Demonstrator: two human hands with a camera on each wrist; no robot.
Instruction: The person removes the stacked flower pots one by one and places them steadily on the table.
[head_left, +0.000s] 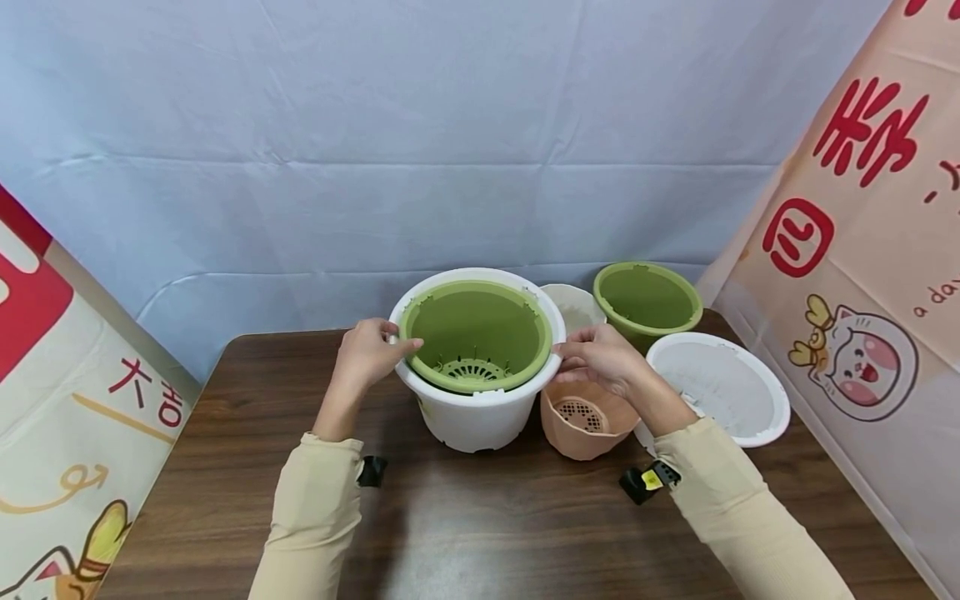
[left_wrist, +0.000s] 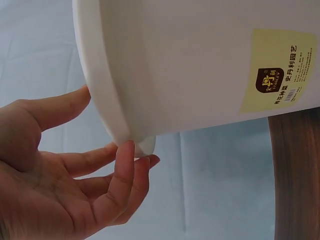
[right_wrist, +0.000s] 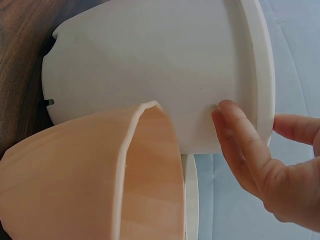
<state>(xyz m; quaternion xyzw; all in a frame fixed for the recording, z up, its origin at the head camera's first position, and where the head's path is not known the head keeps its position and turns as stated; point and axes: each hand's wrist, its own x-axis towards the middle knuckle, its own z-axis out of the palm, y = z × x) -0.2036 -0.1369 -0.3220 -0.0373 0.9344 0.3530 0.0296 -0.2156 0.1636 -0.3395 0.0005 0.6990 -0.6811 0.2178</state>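
Note:
A large white flower pot stands upright near the table's far edge, with a green flower pot nested inside it. Slots show in the green pot's bottom. My left hand holds the white pot's rim at its left side; in the left wrist view the thumb lies on the rim and the fingers reach under it. A yellow label is stuck on the pot's wall. On the opposite side, my right hand pinches the rim, fingertips against the wall below it.
Close to the white pot's right stands a pinkish-orange pot with a grid bottom. Behind it is a cream pot. Farther right are another green pot and a tilted white pot. A pale cloth hangs behind the wooden table.

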